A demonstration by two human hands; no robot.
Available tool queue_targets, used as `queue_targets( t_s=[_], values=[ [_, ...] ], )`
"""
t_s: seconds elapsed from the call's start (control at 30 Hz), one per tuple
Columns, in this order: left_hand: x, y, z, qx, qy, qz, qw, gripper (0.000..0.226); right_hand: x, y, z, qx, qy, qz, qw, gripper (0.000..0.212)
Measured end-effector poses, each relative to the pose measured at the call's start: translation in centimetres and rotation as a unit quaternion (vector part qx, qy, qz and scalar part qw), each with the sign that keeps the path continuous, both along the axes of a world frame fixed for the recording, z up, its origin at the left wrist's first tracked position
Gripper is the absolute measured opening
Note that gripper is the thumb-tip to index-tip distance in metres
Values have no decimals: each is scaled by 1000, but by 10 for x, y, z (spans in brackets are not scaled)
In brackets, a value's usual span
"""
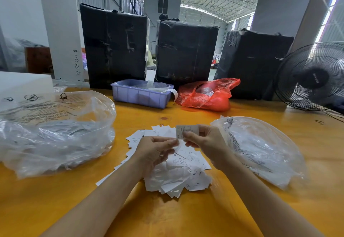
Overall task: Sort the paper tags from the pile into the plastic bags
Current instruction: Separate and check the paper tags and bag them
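Right now the right hand pinches a small rectangular paper tag; the left hand, fingers loosely curled, holds nothing.

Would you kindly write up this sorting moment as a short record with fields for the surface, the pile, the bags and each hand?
surface: yellow wooden table
pile: loose heap of white paper tags, centre, under the hands
held item: one small white paper tag, lifted above the pile
right hand: pinches the held tag
left hand: fingers curled just below the tag; contact unclear
left bag: large clear plastic bag with black print, tags inside
right bag: clear plastic bag, right of the pile
behind: blue plastic bin, red plastic bag
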State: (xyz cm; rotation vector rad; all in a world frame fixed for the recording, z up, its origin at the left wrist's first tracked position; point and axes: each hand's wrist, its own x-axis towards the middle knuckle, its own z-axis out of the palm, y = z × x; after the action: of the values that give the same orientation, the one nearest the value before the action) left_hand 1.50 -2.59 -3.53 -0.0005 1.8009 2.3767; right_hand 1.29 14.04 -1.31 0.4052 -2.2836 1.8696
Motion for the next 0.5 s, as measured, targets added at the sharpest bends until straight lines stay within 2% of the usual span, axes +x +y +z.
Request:
queue_targets(
  t_s=[0.17, 0.33, 0.5],
  values=[
    [0, 1, 1, -14, 5, -6, 1000, 15, -3, 6, 3, -70, 5, -43, 997, 6],
    [1, 0, 0, -16, 6, -4, 1000, 7, -2, 2, 0, -34, 1, -6, 999, 3],
    [1, 1, 0, 4, 3, 5, 1000, 8, -2, 1, -3, 19, 43, -15, 999, 9]
  ],
)
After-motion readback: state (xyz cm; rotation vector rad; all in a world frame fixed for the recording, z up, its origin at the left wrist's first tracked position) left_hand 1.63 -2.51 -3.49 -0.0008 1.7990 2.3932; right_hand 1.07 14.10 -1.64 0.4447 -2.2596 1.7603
